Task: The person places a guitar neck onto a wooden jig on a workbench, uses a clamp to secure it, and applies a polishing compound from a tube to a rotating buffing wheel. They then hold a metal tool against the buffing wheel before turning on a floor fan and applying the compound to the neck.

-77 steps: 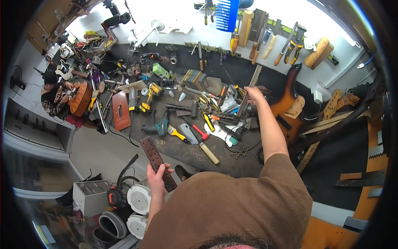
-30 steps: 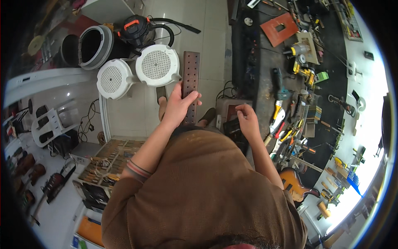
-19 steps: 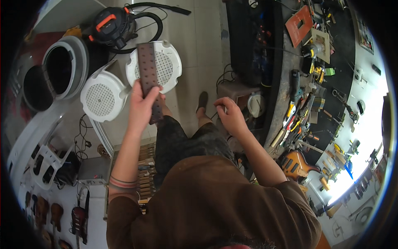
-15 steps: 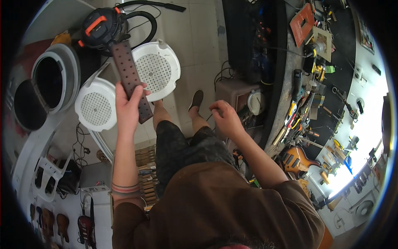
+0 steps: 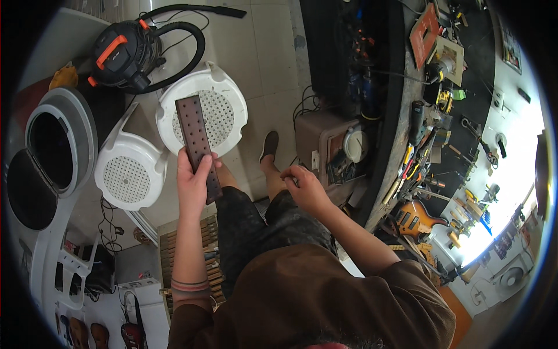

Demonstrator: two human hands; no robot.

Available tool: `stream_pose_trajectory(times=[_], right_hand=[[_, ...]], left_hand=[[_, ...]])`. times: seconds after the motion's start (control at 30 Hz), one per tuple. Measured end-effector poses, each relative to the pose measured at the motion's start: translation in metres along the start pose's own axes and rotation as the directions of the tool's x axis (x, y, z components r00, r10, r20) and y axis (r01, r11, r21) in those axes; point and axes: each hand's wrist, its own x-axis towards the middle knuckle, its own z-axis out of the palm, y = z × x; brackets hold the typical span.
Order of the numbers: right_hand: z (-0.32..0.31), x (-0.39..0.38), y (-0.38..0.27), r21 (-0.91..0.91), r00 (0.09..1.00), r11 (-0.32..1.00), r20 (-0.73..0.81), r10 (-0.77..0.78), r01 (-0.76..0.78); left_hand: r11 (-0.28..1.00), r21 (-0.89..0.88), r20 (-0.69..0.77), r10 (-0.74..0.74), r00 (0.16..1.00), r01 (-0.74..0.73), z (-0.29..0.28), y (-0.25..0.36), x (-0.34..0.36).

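My left hand (image 5: pixel 196 177) is closed round the lower part of a long brown flat bar (image 5: pixel 193 122) with rows of dark holes. The bar stands out in front of me, tilted a little to the left at its far end. Behind its far half is a white plastic stool (image 5: pixel 231 119) with a perforated round seat. My right hand (image 5: pixel 309 192) hangs above my right knee, its fingers curled and the tips pinched together. Whether something small is between them I cannot make out.
A second white stool (image 5: pixel 125 168) stands to the left. Beyond it lies a black and orange vacuum cleaner (image 5: pixel 119 55) with its hose. A grey-brown cabinet (image 5: pixel 311 134) stands right of my feet, beside a workbench (image 5: pixel 386 168) crowded with tools. An electric guitar (image 5: pixel 415 220) lies farther right.
My left hand has drawn the bar nearer to my body and slightly rightward. My right hand has come a little lower and left, its fingers more curled. The whole view has shifted slightly.
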Motion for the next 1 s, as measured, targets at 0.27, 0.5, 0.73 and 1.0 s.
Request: stream_pose_trajectory(times=[0.27,0.5,0.73,1.0], right_hand=[[-0.018,0.008,-0.007,-0.008,0.999,0.999,0.014,0.05,-0.05],[-0.021,0.012,-0.002,0.007,0.996,0.998,0.077,0.055,-0.056],[-0.014,0.01,0.005,0.001,0.992,0.997,0.095,0.08,-0.08],[-0.002,0.004,0.013,-0.16,0.995,0.987,0.087,0.04,-0.026]], left_hand=[[1.0,0.018,-0.018,0.003,1.0,-0.003,0.005,0.009,0.009],[1.0,0.028,0.013,0.007,1.0,-0.007,0.014,0.01,0.023],[0.997,0.031,0.048,-0.069,0.996,0.068,0.019,-0.003,0.022],[0.994,0.058,0.055,-0.1,0.993,0.097,0.021,-0.007,0.019]])
